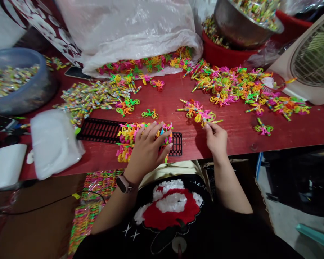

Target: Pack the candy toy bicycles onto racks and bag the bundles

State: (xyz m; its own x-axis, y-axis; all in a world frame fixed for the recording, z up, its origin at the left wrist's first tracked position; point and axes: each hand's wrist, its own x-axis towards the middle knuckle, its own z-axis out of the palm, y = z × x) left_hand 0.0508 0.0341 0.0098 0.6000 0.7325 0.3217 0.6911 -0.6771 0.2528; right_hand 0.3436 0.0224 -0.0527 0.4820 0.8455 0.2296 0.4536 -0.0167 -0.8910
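Note:
My left hand [150, 145], fingers outstretched, lies over rows of small plastic toy bicycles [124, 138] in yellow, pink, orange and green. These stand on a black slotted rack [102, 130], whose bare ends show on both sides. To the right, my right hand [216, 138] is closed in a pinch at the near edge of a small cluster of toy bicycles and wrapped candy tubes [196, 109]; its fingertips seem to grip a toy bicycle there, partly hidden. A single green and yellow toy bicycle [150, 114] lies just behind the rack.
Wrapped candy tubes [89, 97] are heaped behind the rack. A larger pile of toy bicycles [232, 84] spreads at the back right, beside a fan [313, 57]. A white sack [129, 28] spills more bicycles. A blue basin [21, 86] and plastic bags [52, 142] stand left.

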